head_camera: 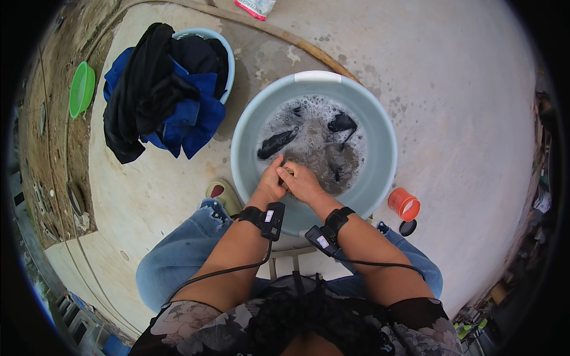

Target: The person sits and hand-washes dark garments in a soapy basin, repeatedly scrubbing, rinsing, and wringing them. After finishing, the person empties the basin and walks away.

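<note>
A large pale blue plastic basin (240,133) stands before me, holding grey-brown soapy water (307,138) with foam around its margin. Dark wet cloth breaks the surface in places, with one piece (276,144) at the left and another (342,121) at the upper right. My left hand (270,180) and my right hand (303,182) meet over the near side of the basin. The right thumb lies across toward the left hand's fingers. Something small and brownish shows between them, too hidden to name or to tell which hand grips it.
At upper left, a light blue basket (230,66) overflows with a black garment (151,89) and a blue garment (207,122). A hose (307,44) curves behind the basin. An orange jar (401,202) and black lid (407,228) lie at right. A green bowl (82,89) sits far left.
</note>
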